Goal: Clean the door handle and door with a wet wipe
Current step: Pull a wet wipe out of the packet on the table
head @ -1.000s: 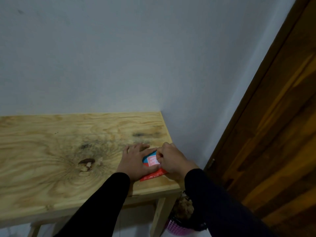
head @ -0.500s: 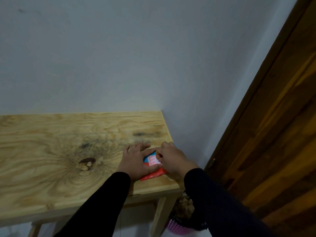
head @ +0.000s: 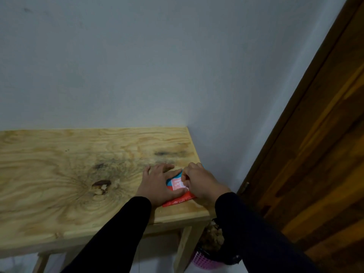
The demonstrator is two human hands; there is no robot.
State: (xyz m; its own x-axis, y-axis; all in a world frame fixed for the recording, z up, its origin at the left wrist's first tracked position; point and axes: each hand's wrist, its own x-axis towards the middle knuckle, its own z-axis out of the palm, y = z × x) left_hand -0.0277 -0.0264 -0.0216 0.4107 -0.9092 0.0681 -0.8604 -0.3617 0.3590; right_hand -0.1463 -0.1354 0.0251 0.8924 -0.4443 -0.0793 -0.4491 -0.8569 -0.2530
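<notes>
Here we list one wet wipe packet (head: 178, 187), red and blue, flat on the table (head: 59, 174) near its right front corner. Our left hand (head: 157, 184) presses it with fingers spread; our right hand (head: 201, 181) pinches its pale label. The wooden door (head: 315, 144) stands at right.

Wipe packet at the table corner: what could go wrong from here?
The wipe packet lies near the table corner; the pull could drag it over the edge toward the pink basket below. The left hand only presses it flat, so it may slide. The right hand pinches a small flap, which might slip or tear.
</notes>
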